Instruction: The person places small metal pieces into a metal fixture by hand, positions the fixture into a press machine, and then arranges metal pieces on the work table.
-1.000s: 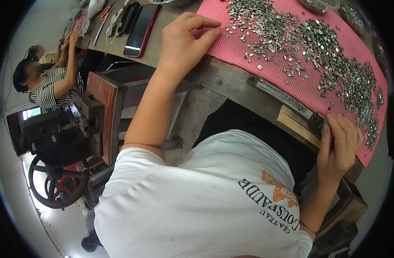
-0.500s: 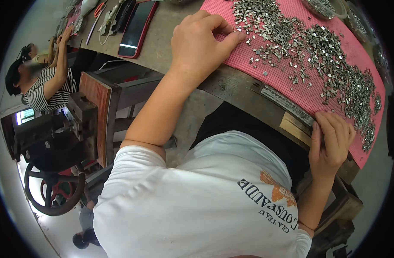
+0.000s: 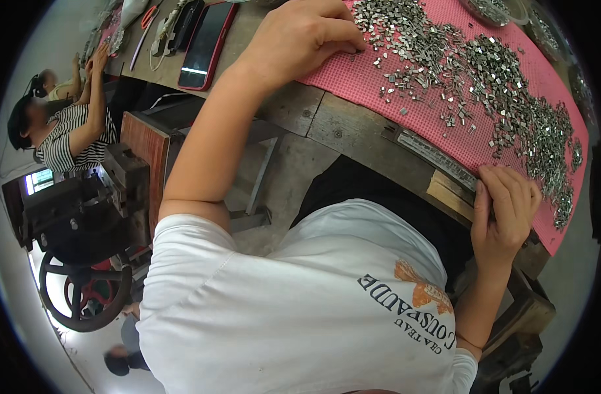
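Note:
A pink mesh-textured mat (image 3: pixel 353 84) lies on the bench, with a long spread of small silvery metal pieces (image 3: pixel 497 62) across it. At the left end of this spread is my left hand (image 3: pixel 303 41), thumb and fingertips pinched together low over the mat. Whatever is between those fingertips is too small and hidden to name. Along the mat's near edge runs a narrow metal strip (image 3: pixel 435 154) with a row of small parts in it. My right hand (image 3: pixel 508 207) has its fingers bent and close together on the strip's right end, the thumb against its near side.
A phone in a red case (image 3: pixel 207 49) lies left of my left hand, beside a white cable (image 3: pixel 161 47) and a purple stick (image 3: pixel 141 49). Tubs of metal parts (image 3: pixel 489 10) stand at the far right. A piece of wood (image 3: pixel 448 194) sits under the strip. Co-workers (image 3: pixel 74 131) are at the left.
My left hand and forearm have shifted left and slightly farther away, uncovering more of the mat's near-left edge. My right hand stays at the strip's end.

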The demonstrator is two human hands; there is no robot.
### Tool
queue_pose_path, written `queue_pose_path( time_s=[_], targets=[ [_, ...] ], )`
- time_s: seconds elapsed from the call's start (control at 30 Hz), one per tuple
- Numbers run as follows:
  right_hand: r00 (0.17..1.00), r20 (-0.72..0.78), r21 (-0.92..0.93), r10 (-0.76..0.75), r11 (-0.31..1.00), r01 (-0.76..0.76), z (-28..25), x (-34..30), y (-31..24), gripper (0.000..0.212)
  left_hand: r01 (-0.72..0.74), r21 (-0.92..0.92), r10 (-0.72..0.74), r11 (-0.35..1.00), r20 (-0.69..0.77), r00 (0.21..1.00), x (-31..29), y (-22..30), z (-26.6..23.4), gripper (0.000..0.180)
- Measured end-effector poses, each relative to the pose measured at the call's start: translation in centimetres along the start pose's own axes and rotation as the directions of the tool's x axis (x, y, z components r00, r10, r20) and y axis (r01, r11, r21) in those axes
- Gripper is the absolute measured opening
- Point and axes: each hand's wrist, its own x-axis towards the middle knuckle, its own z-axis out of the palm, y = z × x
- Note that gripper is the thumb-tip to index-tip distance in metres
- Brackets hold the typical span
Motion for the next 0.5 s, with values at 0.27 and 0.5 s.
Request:
queue_pose_path(
  time_s=[0.27, 0.5],
  targets=[
    [1.0, -0.006, 0.008, 0.002, 1.0, -0.002, 0.2, -0.2, 0.1, 0.02, -0.154, 0.126, 0.148, 0.98, 0.052, 0.988, 1.0, -0.6, -0.5, 0.012],
    [1.0, -0.003, 0.032, -0.016, 0.999, 0.017, 0.2, 0.1, 0.0, 0.02, -0.674, 0.321, 0.714, 0.665, -0.008, 0.701, 1.5, -6.4, 1.3, 0.02]
  ],
)
